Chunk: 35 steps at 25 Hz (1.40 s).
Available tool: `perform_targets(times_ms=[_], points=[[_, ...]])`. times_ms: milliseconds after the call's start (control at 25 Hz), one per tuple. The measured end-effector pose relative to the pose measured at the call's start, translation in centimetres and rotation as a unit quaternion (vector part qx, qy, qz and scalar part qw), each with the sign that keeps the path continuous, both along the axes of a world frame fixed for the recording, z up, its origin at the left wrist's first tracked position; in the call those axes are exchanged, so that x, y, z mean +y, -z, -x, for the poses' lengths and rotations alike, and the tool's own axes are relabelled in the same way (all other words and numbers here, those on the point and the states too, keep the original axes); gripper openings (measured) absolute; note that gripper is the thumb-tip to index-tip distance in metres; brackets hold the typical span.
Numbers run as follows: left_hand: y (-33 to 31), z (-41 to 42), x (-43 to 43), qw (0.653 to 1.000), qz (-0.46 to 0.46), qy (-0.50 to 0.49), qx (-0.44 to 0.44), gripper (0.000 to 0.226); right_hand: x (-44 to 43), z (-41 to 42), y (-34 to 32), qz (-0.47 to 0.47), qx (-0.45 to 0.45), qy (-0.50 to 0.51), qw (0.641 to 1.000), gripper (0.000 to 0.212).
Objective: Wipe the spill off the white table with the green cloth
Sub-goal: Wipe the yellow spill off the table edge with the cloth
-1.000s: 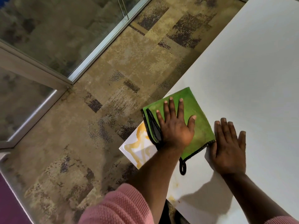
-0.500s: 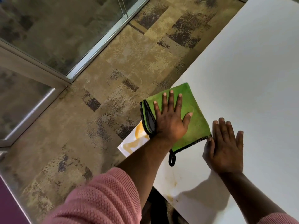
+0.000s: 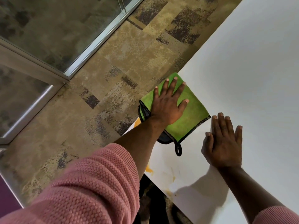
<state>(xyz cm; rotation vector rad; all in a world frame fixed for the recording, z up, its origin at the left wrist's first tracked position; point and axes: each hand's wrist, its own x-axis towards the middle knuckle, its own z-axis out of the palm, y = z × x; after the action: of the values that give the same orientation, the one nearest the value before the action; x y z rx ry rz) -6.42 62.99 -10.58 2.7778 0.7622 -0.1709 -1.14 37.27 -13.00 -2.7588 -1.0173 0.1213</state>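
floor's a patchy carpet [image 3: 103,78] in tan and olive with dark purplish blocks scattered around. glass partition [image 3: 53,25] upper left in a silvery metal frame [image 3: 97,41], with blurry reflections in the pane. strip of purple [image 3: 6,196] in the bottom left corner

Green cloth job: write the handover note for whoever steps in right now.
Left hand: flat, fingers spread, pressing the green cloth at the table's left edge.
Right hand: flat on the bare white table beside the cloth, bracing, holding nothing.
Done: surface near the cloth's black loop looks mostly wiped, faint streaks only.
Left: orange spill along the near edge, small spots further along it, and a patch showing beside the left wrist.
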Motion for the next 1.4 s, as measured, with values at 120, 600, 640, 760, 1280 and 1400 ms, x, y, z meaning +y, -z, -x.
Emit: perform_targets(times_ms=[120, 600, 640, 760, 1280, 1400], points=[[-0.1, 0.6, -1.1, 0.999, -0.004, -0.050, 0.002, 0.071, -0.1, 0.0, 0.0, -0.010, 0.000, -0.001, 1.000, 0.065], [0.2, 8.9, -11.1, 0.998, 0.011, -0.052, -0.024, 0.074, -0.3, -0.2, -0.7, 0.007, 0.039, -0.027, 0.999, 0.064], [0.1, 8.8, -10.8, 0.999, 0.014, -0.046, -0.023, 0.074, -0.4, 0.0, -0.8, 0.005, 0.040, -0.028, 0.999, 0.065], [-0.2, 8.2, -9.9, 0.999, 0.015, -0.030, 0.007, 0.074, -1.7, 1.2, -0.8, 0.012, 0.039, -0.040, 0.998, 0.070], [-0.1, 13.6, -16.6, 0.998, 0.019, -0.059, -0.006, 0.075, -3.0, 2.8, -0.6, 0.023, 0.027, -0.049, 0.998, 0.066], [0.1, 12.1, -14.0, 0.999, 0.013, -0.030, 0.002, 0.074, -3.0, 2.7, -0.2, 0.029, 0.013, -0.051, 0.998, 0.068]])
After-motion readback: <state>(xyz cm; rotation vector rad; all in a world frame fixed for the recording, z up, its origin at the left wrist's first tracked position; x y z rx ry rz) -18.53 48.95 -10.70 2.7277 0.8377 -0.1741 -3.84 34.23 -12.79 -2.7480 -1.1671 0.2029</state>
